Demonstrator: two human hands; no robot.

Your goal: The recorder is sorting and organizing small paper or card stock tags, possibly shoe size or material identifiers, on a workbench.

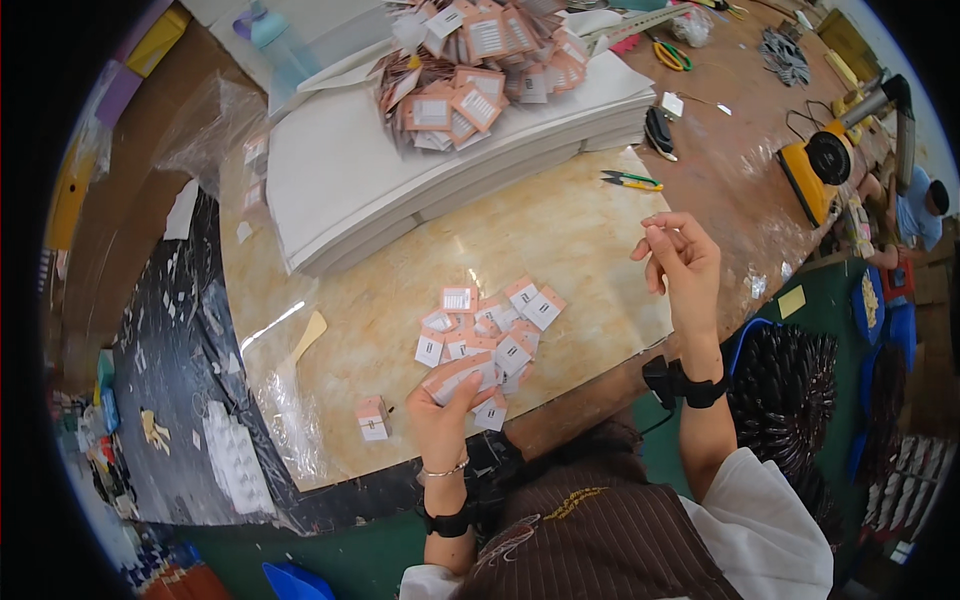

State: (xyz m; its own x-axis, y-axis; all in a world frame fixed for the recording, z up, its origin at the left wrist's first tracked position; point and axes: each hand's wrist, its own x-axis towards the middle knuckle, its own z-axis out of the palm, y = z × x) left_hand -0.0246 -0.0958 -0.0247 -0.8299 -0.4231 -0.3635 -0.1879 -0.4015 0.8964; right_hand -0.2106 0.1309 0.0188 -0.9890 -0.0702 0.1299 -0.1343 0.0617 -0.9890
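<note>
My left hand (441, 425) is closed on a few pink-and-white card tags (465, 376), thumb on top, near the table's front edge. Under and beyond it lies a loose pile of similar small tags (513, 352), some white side up. A separate small stack of tags (372, 418) sits to the left of that hand. My right hand (683, 262) is raised over the table's right side, thumb and forefinger brought together and the other fingers curled. Whatever it pinches, if anything, is too small to make out. Thread snips (632, 180) lie beyond it.
A thick stack of white sheets (350, 190) carries a big heap of tags (470, 95) at the back. Scissors (672, 56), a black stapler-like tool (659, 133) and a yellow machine (815, 170) are to the right. Dark bundled goods (785, 400) stand beside me.
</note>
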